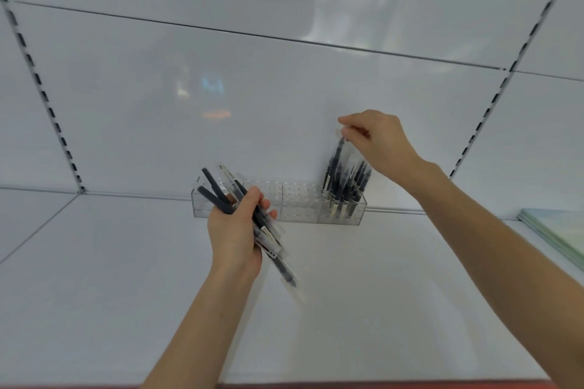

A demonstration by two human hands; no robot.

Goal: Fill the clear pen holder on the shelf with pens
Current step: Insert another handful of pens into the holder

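Shelving in white is filling the view: a flat shelf [379, 294] is running below a glossy back panel [252, 88] flanked by slotted uprights [41, 88]. Clear pen holder [300, 202] is sitting at the back of the shelf against the panel, its right compartment crowded with standing pens [347, 189] and its middle one showing bare. Left hand [235, 230] is hovering before the holder's left end, partly hiding it, fingers [262, 202] curled tight around a bundle of pens [218, 197], probably a supply kept close. Right hand [379, 142] is pinching one pen [335, 161] by its top, fingertips [347, 128] pressed together, seemingly lowering it among the standing pens, which are narrowing its path. Pale sheets [556, 230] are lying far right, well apart.
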